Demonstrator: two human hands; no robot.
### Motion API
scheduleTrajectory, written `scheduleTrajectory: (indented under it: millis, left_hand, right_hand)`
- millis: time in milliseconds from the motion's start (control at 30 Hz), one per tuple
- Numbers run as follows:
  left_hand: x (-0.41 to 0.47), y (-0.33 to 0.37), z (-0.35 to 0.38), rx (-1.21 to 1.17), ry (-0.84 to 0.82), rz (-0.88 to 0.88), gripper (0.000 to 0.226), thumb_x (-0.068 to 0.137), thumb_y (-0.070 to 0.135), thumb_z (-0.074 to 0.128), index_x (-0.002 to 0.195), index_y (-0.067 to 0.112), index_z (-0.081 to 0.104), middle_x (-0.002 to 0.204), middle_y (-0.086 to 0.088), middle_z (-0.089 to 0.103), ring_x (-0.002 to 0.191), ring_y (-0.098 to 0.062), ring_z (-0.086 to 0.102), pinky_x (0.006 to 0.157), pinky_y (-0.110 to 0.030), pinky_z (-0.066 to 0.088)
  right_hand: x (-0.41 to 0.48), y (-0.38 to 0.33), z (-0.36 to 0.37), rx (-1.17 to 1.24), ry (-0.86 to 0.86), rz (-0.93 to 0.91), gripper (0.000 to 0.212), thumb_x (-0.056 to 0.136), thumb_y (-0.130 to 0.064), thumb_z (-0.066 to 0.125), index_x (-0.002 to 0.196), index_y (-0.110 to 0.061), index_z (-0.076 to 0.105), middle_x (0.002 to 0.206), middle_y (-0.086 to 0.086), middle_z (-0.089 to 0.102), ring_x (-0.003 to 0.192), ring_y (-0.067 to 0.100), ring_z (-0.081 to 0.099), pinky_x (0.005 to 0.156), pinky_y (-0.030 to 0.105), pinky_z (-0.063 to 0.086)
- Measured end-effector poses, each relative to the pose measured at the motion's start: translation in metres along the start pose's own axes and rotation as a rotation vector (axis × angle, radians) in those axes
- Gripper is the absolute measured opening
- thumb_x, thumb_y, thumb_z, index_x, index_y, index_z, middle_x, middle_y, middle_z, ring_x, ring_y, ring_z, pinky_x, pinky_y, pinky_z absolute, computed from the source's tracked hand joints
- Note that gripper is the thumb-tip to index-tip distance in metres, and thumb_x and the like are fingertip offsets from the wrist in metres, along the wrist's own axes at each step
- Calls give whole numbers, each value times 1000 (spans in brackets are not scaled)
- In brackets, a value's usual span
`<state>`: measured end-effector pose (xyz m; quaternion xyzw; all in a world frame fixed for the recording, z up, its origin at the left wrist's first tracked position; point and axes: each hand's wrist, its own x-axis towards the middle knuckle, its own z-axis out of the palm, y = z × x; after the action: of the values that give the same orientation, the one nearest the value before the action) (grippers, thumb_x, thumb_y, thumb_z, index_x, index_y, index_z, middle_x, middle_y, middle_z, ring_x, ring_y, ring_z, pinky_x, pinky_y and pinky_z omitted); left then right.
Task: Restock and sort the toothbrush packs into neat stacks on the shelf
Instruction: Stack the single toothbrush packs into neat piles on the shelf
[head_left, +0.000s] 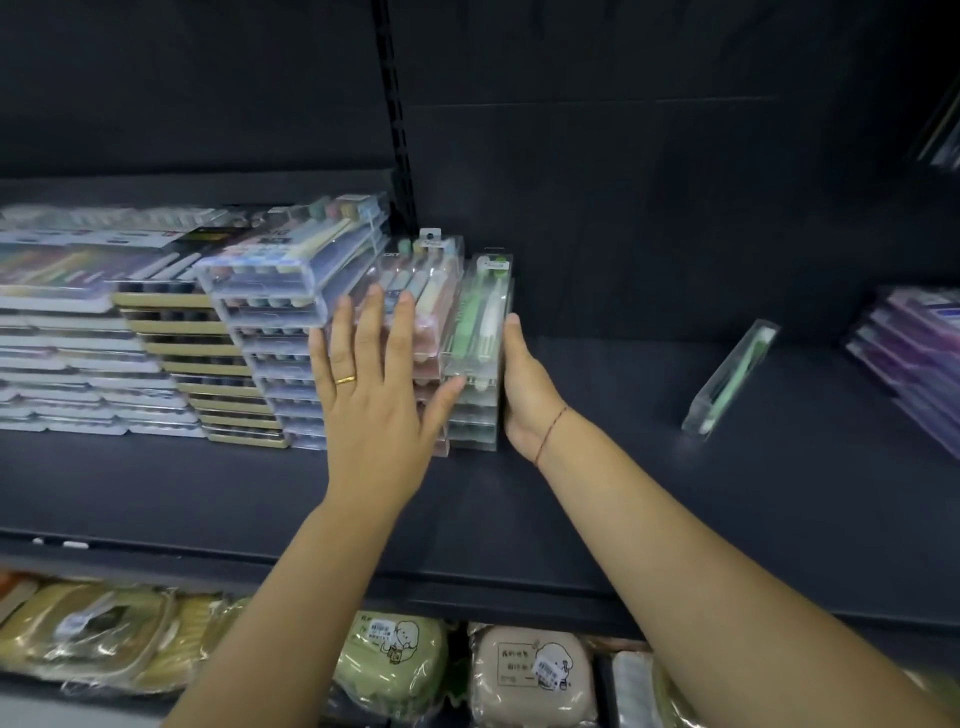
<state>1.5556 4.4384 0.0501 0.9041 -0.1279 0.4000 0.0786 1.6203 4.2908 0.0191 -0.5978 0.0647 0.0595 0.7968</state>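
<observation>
On the dark shelf (597, 467) stand several stacks of clear toothbrush packs. My left hand (371, 395), fingers straight and spread, presses flat on the front of the pink-tinted stack (421, 280), thumb reaching the narrow green-brush stack (480, 322). My right hand (524, 395) lies against the right side of that green stack, thumb up along its edge; its fingers are hidden behind the packs. One loose clear pack with a green brush (730, 379) lies alone at an angle further right.
Taller stacks of pastel packs (291, 291), gold-edged packs (182, 332) and flat white packs (62, 332) fill the shelf's left. Purple packs (914, 358) pile at the far right. Wrapped pouches (530, 675) sit on the shelf below. A slotted upright (397, 119) divides the back panel.
</observation>
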Motion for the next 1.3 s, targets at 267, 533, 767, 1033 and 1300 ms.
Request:
scheduleTrajectory:
  millis: [267,533,767,1033,1300]
  left_hand:
    - [-4,-3,-5,-60,0,24,90,89,70,38,152,8,23,157,-21,25,147,-36,16,120,-50,7]
    - [-42,34,-9,-425,-165,164,34,93,42,52,97,12,70,95,-1,65,88,-22,59,78,-36,47]
    - [-58,21,1,-472,-495,151,49,92,52,46,116,15,67,116,4,64,108,-14,57,95,-20,37]
    - [-52,10,-3,-700,-545,-112,32,94,38,59,122,24,64,113,14,62,108,-1,54,93,-13,39]
    - [-47,10,-4,-814,-586,-217,19,95,29,60,112,23,66,103,13,64,99,0,55,84,-6,39]
  right_hand:
    - [-16,-10,-6,-80,-13,36,72,84,-78,40,136,-30,55,134,-6,60,122,11,55,108,36,41]
    - [25,-38,-52,-222,144,-37,68,100,-58,32,153,-16,25,160,0,26,146,17,25,120,34,17]
    - [53,-38,-47,-405,64,-34,81,88,-72,37,148,-18,40,152,0,41,141,17,36,120,39,22]
    - [50,-35,-43,-427,59,-85,77,90,-70,37,144,-17,46,149,0,46,137,13,40,119,37,25]
    - [53,-33,-43,-436,45,-79,86,81,-77,37,148,-23,41,151,-4,42,139,12,38,120,38,23]
